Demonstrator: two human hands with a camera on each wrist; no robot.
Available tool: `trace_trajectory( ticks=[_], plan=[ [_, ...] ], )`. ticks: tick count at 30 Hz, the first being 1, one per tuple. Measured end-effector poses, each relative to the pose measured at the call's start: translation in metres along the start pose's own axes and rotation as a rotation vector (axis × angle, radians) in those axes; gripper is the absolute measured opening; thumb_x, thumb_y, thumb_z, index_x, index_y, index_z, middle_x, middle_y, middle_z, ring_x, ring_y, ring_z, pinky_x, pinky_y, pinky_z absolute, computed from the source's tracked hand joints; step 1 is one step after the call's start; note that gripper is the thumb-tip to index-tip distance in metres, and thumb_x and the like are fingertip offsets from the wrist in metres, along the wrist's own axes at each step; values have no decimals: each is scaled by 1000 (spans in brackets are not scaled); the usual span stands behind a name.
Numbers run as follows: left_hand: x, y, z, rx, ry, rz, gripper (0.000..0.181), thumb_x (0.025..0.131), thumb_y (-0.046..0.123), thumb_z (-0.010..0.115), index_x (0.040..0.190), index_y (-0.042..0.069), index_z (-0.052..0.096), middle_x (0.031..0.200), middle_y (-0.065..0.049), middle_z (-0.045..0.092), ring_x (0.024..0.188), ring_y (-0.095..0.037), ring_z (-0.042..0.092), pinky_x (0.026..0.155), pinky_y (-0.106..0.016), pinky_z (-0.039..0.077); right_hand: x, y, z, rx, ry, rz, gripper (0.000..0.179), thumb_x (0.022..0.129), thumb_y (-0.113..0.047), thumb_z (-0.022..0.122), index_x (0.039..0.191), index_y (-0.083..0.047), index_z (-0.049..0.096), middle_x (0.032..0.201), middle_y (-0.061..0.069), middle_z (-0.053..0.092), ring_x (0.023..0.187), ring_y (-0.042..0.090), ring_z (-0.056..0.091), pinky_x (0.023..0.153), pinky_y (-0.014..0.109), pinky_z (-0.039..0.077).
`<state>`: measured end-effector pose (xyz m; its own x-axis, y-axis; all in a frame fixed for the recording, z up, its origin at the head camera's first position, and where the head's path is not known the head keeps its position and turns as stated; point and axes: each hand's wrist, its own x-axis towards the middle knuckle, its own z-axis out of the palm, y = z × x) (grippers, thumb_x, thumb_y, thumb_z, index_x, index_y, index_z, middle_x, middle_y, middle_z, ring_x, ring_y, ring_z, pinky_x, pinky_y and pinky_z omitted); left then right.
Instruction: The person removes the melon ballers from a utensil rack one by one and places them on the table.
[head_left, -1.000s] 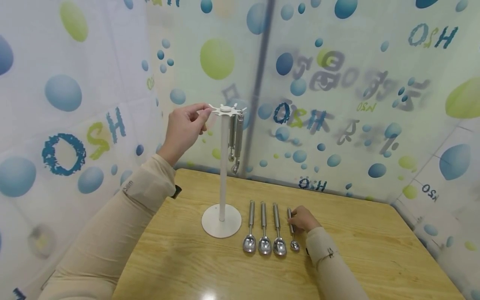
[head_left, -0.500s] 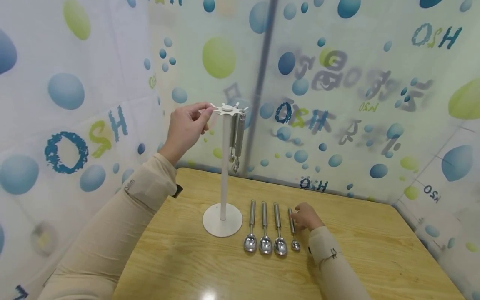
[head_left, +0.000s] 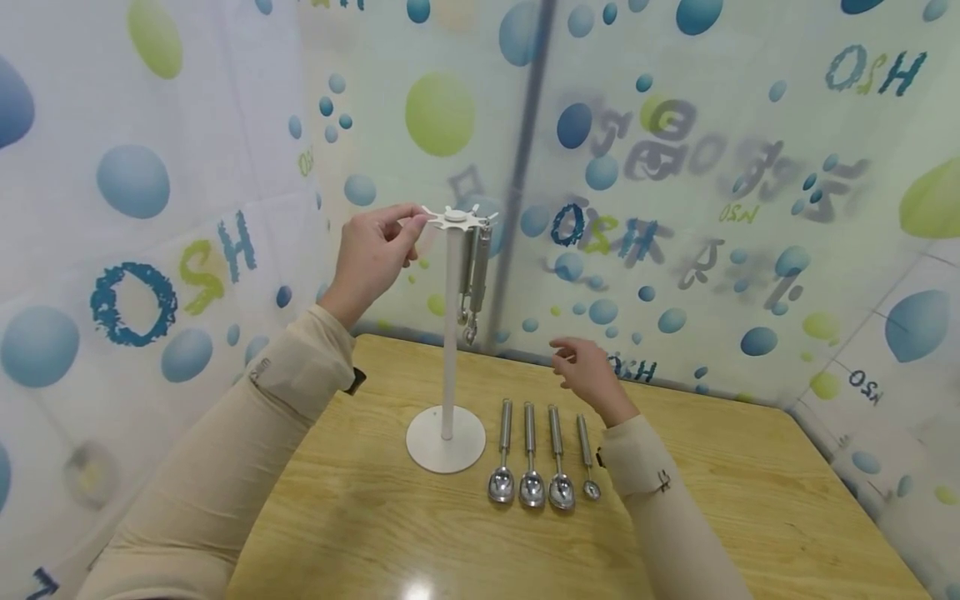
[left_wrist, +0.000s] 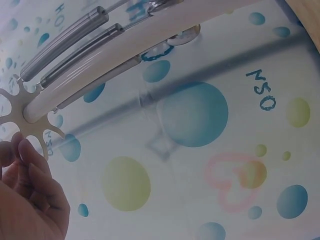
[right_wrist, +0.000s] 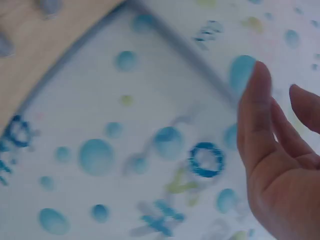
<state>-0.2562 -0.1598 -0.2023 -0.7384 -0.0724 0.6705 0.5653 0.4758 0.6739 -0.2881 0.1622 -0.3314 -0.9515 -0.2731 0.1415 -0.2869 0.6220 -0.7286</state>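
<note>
My left hand pinches one prong of the white hook wheel on top of a white stand. Steel scoops hang from the wheel's far side; the left wrist view shows their metal handles beside the pole, partly hidden by it. My right hand is in the air above the back of the table, holding nothing, fingers loosely bent. Below it lies a small steel scoop, left of the right sleeve. In the right wrist view the hand has a gap between thumb and fingers.
Three larger steel scoops lie in a row between the stand's round base and the small scoop. The wooden table backs onto a curtain printed with blue and green dots.
My right hand has left the small scoop's handle and risen up and to the left, without the scoop. My left hand stays on the hook wheel.
</note>
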Motion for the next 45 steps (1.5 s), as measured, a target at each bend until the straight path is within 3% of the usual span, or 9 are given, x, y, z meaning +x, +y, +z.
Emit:
trace_trajectory(
  ticks=[6, 12, 17, 20, 25, 33, 39, 45],
  plan=[
    [0, -2, 0, -10, 2, -10, 27, 102, 35, 63, 111, 14, 77, 67, -9, 64, 61, -21, 59, 50, -25, 43, 1, -67, -2, 71, 102, -239, 33, 107, -16, 55, 138, -5, 61, 117, 16, 67, 96, 28, 66, 75, 42, 59],
    [-1, -3, 0, 0, 7, 6, 26, 102, 35, 62, 109, 14, 76, 65, -8, 64, 59, -20, 59, 49, -26, 42, 7, -106, 1, 183, 174, -391, 32, 105, -16, 58, 135, -2, 63, 126, 15, 67, 110, 26, 65, 93, 45, 54],
    [0, -3, 1, -24, -3, 22, 26, 102, 35, 63, 109, 13, 76, 67, -12, 64, 60, -21, 59, 49, -27, 43, 16, -124, 7, 227, 201, -404, 33, 104, -15, 60, 135, -2, 62, 131, 13, 66, 120, 25, 62, 103, 44, 49],
    [-1, -4, 1, -39, -14, 22, 26, 102, 35, 64, 108, 13, 76, 69, -16, 65, 61, -22, 59, 51, -27, 45, 20, -129, 12, 224, 240, -384, 35, 104, -15, 60, 136, -2, 61, 131, 12, 66, 120, 25, 63, 102, 44, 50],
    [0, -7, 2, -36, -17, 24, 27, 102, 35, 64, 108, 12, 76, 68, -13, 64, 60, -22, 59, 52, -27, 46, 23, -134, 16, 224, 282, -344, 38, 103, -15, 62, 138, -2, 59, 128, 12, 66, 117, 27, 64, 99, 44, 52],
    [0, -6, -1, -31, -4, 22, 26, 101, 37, 64, 107, 16, 76, 67, -9, 64, 61, -21, 59, 52, -28, 47, 28, -139, 20, 260, 210, -349, 36, 102, -12, 62, 137, -3, 59, 127, 11, 65, 110, 24, 65, 93, 41, 54],
    [-1, -4, -2, -18, -4, 22, 25, 102, 35, 63, 107, 15, 76, 68, -16, 64, 60, -21, 59, 51, -27, 46, 26, -140, 20, 380, 118, -324, 41, 104, -5, 56, 145, -3, 52, 129, 16, 60, 118, 28, 63, 93, 40, 56],
    [-1, -4, 0, -17, -8, 19, 24, 102, 34, 64, 109, 15, 76, 68, -14, 65, 61, -21, 60, 52, -27, 46, 21, -138, 15, 425, 114, -316, 46, 105, -3, 52, 151, -6, 45, 131, 18, 56, 121, 30, 61, 94, 43, 55]
  ],
)
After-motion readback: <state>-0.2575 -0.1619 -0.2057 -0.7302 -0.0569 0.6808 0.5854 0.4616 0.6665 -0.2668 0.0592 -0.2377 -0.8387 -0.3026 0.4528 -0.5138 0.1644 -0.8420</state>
